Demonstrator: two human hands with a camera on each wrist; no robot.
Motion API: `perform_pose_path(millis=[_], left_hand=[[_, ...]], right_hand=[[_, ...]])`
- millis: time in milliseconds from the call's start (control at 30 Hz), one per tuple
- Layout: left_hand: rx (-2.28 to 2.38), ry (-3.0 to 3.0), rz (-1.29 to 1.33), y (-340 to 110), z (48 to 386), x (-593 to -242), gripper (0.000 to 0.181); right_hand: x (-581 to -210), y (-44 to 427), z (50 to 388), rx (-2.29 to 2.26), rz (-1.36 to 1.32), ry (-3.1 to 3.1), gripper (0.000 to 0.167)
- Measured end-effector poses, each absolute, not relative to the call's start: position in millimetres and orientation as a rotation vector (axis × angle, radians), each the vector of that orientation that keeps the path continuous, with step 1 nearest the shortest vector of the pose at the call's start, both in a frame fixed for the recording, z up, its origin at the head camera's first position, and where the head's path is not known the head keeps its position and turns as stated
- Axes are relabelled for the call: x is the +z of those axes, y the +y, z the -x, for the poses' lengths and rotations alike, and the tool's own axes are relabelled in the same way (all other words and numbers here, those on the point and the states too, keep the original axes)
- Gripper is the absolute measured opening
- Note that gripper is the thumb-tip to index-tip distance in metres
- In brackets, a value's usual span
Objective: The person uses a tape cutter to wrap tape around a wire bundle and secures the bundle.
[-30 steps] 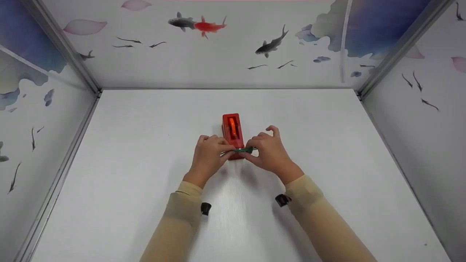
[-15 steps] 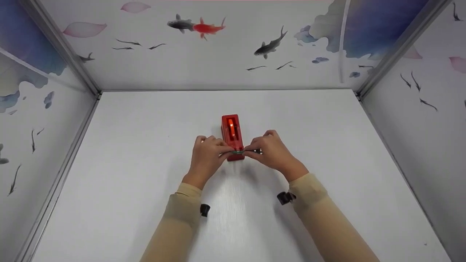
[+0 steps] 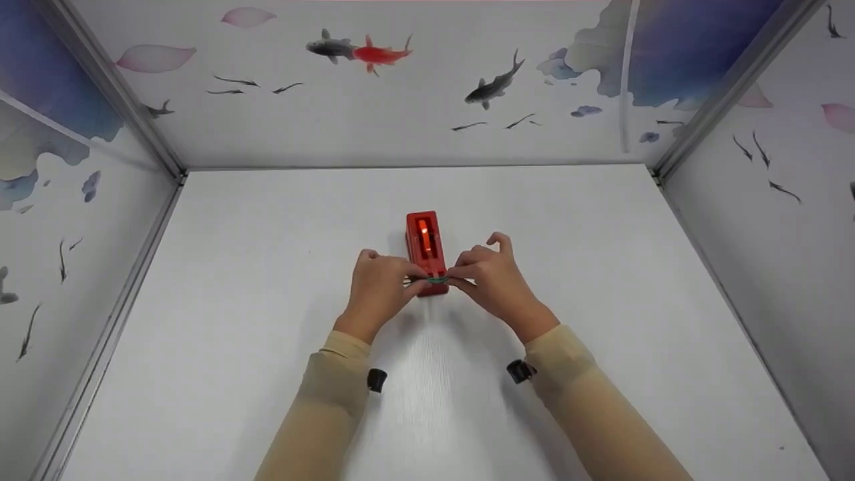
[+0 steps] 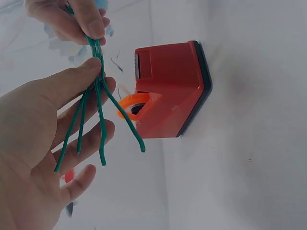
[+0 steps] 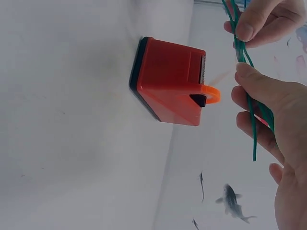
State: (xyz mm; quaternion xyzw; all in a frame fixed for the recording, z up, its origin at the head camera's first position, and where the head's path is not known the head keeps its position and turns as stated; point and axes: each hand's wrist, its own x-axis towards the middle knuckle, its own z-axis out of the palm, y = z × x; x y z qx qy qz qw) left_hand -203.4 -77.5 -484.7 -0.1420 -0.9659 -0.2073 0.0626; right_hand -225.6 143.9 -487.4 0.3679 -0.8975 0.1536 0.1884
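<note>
Strands of green [image 3: 437, 280] held above a red tape dispenser [image 3: 421, 260]

At the left, a grey post [image 3: 117, 87] rises by the far left corner of the white worktop [image 3: 220, 321]. A beige sleeve [image 3: 317, 414] reaches in, with a small black device [image 3: 377, 380] on its inner side. Next is the left hand [image 3: 379, 288]: its thumb and forefinger pinch the bundle, and four loose ends spread past them. The dispenser stands about midway between the left and right edges of the worktop, well apart from the far edge; an orange ring [image 3: 425, 237] sits in it. The strands are in the air, over its near end. Then the right hand [image 3: 495, 284] pinches the same bundle, just beside the left one. Another beige sleeve [image 3: 594, 401] follows, and a second post [image 3: 728, 93] rises by the far right corner.
</note>
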Motion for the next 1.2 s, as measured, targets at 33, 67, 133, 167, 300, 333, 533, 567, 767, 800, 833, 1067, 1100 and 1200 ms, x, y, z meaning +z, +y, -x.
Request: perform_pose_path(millis=[33, 67, 133, 167, 300, 333, 533, 567, 767, 800, 833, 1067, 1100, 1200], left_hand=[[-0.715, -2.940, 0.407, -77.7, 204.3, -485.3, 0.020], [-0.829, -2.960, 0.375, -78.2, 205.0, -486.1, 0.020], [-1.088, -2.983, 0.296, -79.4, 206.2, -488.2, 0.021], [-1.204, -2.987, 0.256, -80.0, 206.7, -489.2, 0.021], [-1.544, -2.953, 0.130, -82.8, 208.0, -492.6, 0.019], [-1.587, -2.941, 0.116, -83.2, 208.4, -493.0, 0.019], [-1.702, -2.859, 0.109, -83.6, 209.9, -495.4, 0.015], [-1.709, -2.848, 0.108, -83.4, 210.0, -496.3, 0.014], [-1.626, -2.841, 0.147, -81.2, 207.5, -498.4, 0.014], [-1.595, -2.839, 0.164, -80.9, 206.6, -498.4, 0.014], [-1.566, -2.834, 0.181, -80.8, 205.9, -498.6, 0.015], [-1.381, -2.757, 0.314, -80.6, 202.6, -500.8, 0.017], [-1.363, -2.746, 0.327, -80.5, 202.1, -501.2, 0.017], [-1.313, -2.715, 0.359, -80.2, 200.9, -502.7, 0.019]], right_hand=[[-488.2, 144.2, 225.6, 0.421, -1.034, -2.500, 0.011], [-489.1, 144.4, 225.6, 0.413, -1.031, -2.478, 0.012], [-490.6, 144.8, 225.4, 0.406, -1.022, -2.445, 0.012], [-491.2, 145.1, 225.2, 0.405, -1.018, -2.433, 0.012], [-494.0, 145.2, 224.5, 0.425, -1.009, -2.398, 0.014], [-495.0, 145.3, 224.3, 0.431, -1.005, -2.394, 0.014], [-496.7, 142.5, 221.8, 0.425, -0.948, -2.433, 0.013], [-495.7, 141.4, 221.1, 0.416, -0.933, -2.457, 0.012], [-483.4, 135.4, 218.0, 0.461, -0.813, -2.751, 0.012], [-481.0, 135.2, 218.2, 0.503, -0.794, -2.810, 0.014], [-478.7, 135.1, 218.7, 0.548, -0.777, -2.865, 0.015], [-469.8, 138.3, 226.5, 0.772, -0.701, -3.110, 0.022], [-470.0, 138.7, 227.6, 0.818, -0.688, -3.137, 0.023], [-473.0, 140.2, 230.6, 1.045, -0.661, -3.193, 0.024]])
